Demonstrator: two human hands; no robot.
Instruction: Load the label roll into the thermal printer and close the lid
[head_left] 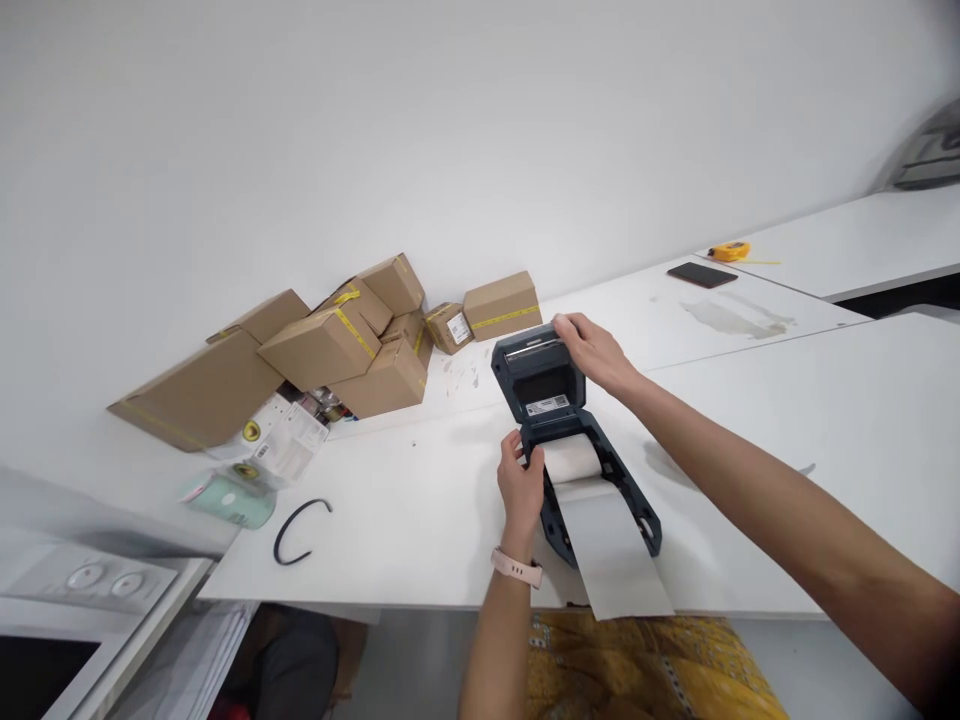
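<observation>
A dark printer (571,418) sits open on the white table (405,520), near its front edge, just ahead of the person's yellow patterned clothing (645,665). The right hand (592,350) grasps the raised lid (538,375) by its upper right corner, with the thumb and part of the fingers hidden behind the wrist and lid. The left hand (520,487), with a pale pink band (516,568) at its wrist, grips the left side of the printer's base, its thumb close beside the white paper roll (571,457) inside. A wide strip of paper (615,555) runs out over the front of the base and reaches past the table edge. Well to the left lie a dark curved band (279,540) and a green tub (232,500); cardboard boxes (322,345) are heaped against the wall. Toward the back right, a dark flat phone-like slab (703,274) lies near a yellow tape measure (729,252).
</observation>
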